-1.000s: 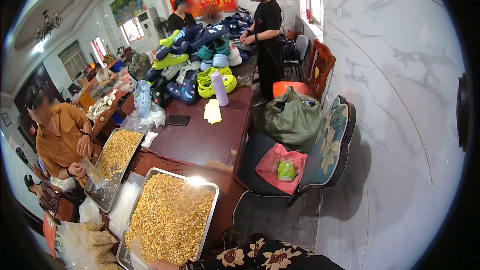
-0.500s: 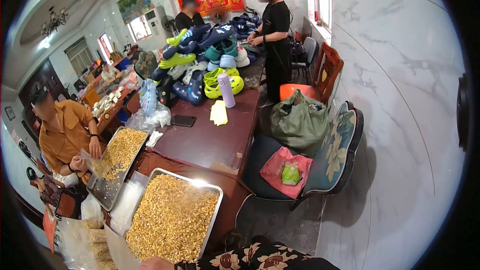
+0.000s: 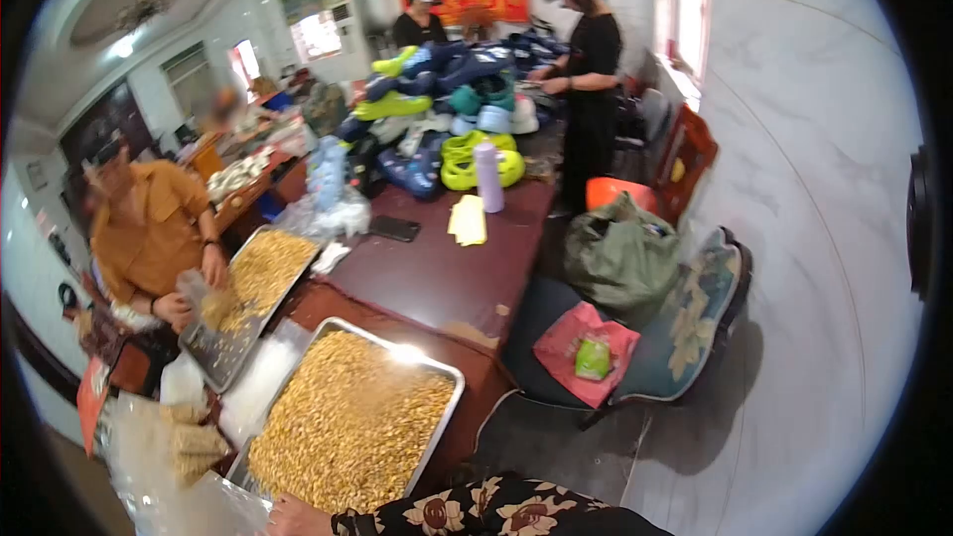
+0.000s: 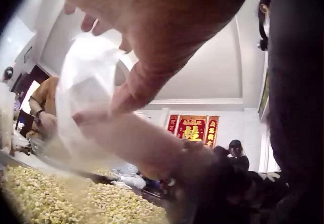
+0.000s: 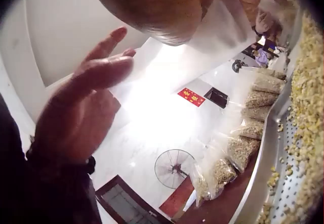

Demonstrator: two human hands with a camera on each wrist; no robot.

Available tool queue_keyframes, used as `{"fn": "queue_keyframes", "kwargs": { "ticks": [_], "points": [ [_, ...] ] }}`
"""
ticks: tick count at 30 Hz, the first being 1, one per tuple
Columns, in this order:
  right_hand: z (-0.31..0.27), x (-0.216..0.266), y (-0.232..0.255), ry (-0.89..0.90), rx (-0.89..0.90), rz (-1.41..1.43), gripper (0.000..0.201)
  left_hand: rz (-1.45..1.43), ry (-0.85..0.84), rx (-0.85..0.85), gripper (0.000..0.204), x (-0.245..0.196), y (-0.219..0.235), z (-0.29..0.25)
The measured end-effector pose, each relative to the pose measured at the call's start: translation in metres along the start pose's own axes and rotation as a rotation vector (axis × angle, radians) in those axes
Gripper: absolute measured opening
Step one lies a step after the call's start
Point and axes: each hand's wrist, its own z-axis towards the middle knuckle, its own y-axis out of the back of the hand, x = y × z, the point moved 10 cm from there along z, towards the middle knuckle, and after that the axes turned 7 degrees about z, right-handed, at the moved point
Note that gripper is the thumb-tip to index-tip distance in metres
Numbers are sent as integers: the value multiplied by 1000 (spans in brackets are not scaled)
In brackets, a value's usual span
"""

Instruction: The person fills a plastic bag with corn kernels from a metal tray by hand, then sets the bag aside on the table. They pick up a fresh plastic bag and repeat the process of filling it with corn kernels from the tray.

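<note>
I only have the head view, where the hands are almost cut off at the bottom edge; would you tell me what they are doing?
Observer: In the left wrist view, the left hand pinches a clear bag held up above the yellow kernels.
Operator: Thank you. And where is the right hand?
Observer: The right hand reaches to the same bag from below. I cannot tell whether it grips the bag.
Operator: Is the floor of the tray solid?
Observer: No. The right wrist view shows rows of small holes in the bare part of the tray.
</note>
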Motion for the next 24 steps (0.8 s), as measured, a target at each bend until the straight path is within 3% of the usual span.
{"fn": "queue_keyframes", "kwargs": {
  "ticks": [1,2,3,5,6,7,8,9,11,13,14,15,16,18,20,22,24],
  "points": [
    [-2,15,-4,117,-54,25,14,20,48,7,68,8,-2,-4],
    [1,42,24,269,-265,-89,14,-85,80,69,67,17,-14,-8],
    [-1,49,16,296,-233,-45,14,-192,114,123,67,27,-28,-11],
    [-1,46,-10,249,-44,-212,16,-236,202,89,64,49,-54,-31],
    [4,42,-22,114,279,-102,24,-243,290,128,62,60,-61,-37],
    [2,44,-29,141,306,-82,24,-253,376,167,61,70,-70,-44],
    [2,46,-28,190,230,-54,23,-206,324,60,57,74,-69,-47],
    [3,52,-22,231,154,-23,23,-195,361,64,57,79,-70,-50],
    [3,55,-32,218,260,10,34,-335,575,159,53,100,-82,-62],
    [12,51,-2,177,-42,78,38,-355,611,126,50,113,-83,-70],
    [12,51,-10,184,-10,105,38,-363,623,55,50,118,-78,-74],
    [12,29,-13,-17,-60,144,40,-367,637,-14,50,122,-74,-77],
    [8,9,-21,-220,-100,183,43,-296,627,-212,26,123,-65,-74],
    [-17,-23,-67,-641,35,626,41,-245,607,-166,32,127,-77,-85],
    [-29,-12,-91,-554,457,484,35,-411,685,-137,40,125,-73,-85],
    [-26,-1,-85,-290,306,309,31,-440,582,-142,43,115,-62,-73],
    [-16,1,-75,-283,232,330,28,-523,554,-42,38,110,-76,-78]
  ]
}}
